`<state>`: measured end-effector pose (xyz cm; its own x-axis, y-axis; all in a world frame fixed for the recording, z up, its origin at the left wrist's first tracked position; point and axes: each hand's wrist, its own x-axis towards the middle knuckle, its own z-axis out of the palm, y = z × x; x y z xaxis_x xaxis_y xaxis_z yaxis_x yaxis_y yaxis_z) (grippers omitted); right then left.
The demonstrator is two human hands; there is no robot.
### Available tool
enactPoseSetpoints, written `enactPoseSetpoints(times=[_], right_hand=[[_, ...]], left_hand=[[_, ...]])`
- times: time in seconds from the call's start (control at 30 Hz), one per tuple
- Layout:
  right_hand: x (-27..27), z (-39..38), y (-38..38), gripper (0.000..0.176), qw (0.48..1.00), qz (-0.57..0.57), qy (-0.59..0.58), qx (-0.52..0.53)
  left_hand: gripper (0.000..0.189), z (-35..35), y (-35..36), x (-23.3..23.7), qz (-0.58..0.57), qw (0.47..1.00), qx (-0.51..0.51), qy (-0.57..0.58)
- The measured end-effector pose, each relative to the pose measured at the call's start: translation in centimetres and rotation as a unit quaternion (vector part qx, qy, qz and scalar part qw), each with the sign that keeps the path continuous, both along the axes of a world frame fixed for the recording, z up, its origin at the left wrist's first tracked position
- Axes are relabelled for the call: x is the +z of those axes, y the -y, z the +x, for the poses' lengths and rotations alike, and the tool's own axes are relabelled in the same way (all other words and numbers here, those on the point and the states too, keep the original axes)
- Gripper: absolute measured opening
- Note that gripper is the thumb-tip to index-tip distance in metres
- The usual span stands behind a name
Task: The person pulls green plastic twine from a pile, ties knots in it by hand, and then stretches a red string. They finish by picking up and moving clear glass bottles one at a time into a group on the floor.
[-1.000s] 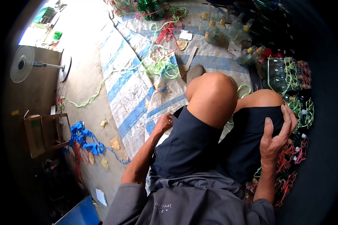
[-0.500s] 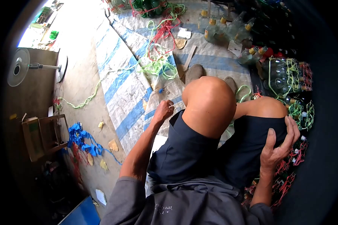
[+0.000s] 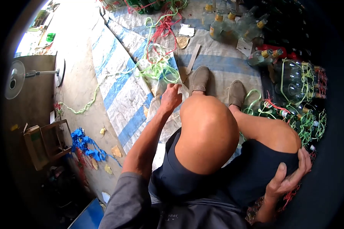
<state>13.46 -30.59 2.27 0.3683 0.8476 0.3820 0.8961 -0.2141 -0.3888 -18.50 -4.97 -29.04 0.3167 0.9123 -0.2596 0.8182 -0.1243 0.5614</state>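
My left hand (image 3: 171, 97) reaches forward past my knee, above the striped sheet, with its fingers curled. What lies in them, if anything, is hidden. Just beyond its fingertips is a tangle of light green string (image 3: 160, 70), with red string (image 3: 165, 30) running behind it. My right hand (image 3: 286, 178) rests on my right knee over the dark shorts (image 3: 252, 162), thumb and fingers apart, holding nothing. A flat wooden strip (image 3: 193, 59) lies on the sheet beside my shoe (image 3: 200, 79).
Clear glass bottles (image 3: 221, 26) stand at the far right of the striped sheet (image 3: 118, 49). Nearer, bottles bundled with string (image 3: 294, 82) lie on the right. At the left are a fan (image 3: 16, 80), blue strips (image 3: 84, 143) and a cardboard box (image 3: 36, 147).
My left hand has moved forward, closer to the green string. The view has shifted, showing more of both shoes. My right hand stays on the knee.
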Motion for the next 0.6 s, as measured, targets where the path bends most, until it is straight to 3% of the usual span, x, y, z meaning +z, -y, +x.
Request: enactPoseSetpoints(times=[0.17, 0.33, 0.4, 0.47, 0.5, 0.6], right_hand=[[0.3, 0.2, -0.1, 0.058, 0.999, -0.04, 0.001, -0.022], [0.5, 0.2, -0.4, 0.061, 0.995, -0.082, 0.008, -0.059], [0.4, -0.5, -1.3, 0.061, 0.992, -0.071, 0.012, -0.1], [0.2, -0.6, -5.2, 0.045, 0.995, 0.055, 0.058, -0.05], [0.4, -0.3, -4.1, 0.061, 0.996, -0.009, 0.066, -0.064], [0.0, 0.1, -4.1, 0.061, 0.996, -0.009, 0.065, -0.063]], left_hand=[[0.049, -0.9, -5.4, -3.6, 0.093, 0.994, 0.06, 0.012], [0.059, -2.6, -11.0, -6.2, 0.052, 0.992, 0.11, -0.04], [0.064, -3.3, -13.1, -7.5, -0.059, 0.987, 0.145, -0.026], [0.065, -4.5, -14.3, -11.3, -0.093, 0.98, 0.174, 0.018], [0.065, -4.7, -14.6, -12.7, -0.112, 0.975, 0.189, 0.04], [0.063, -3.6, -14.9, -12.2, -0.164, 0.957, 0.23, 0.064]])
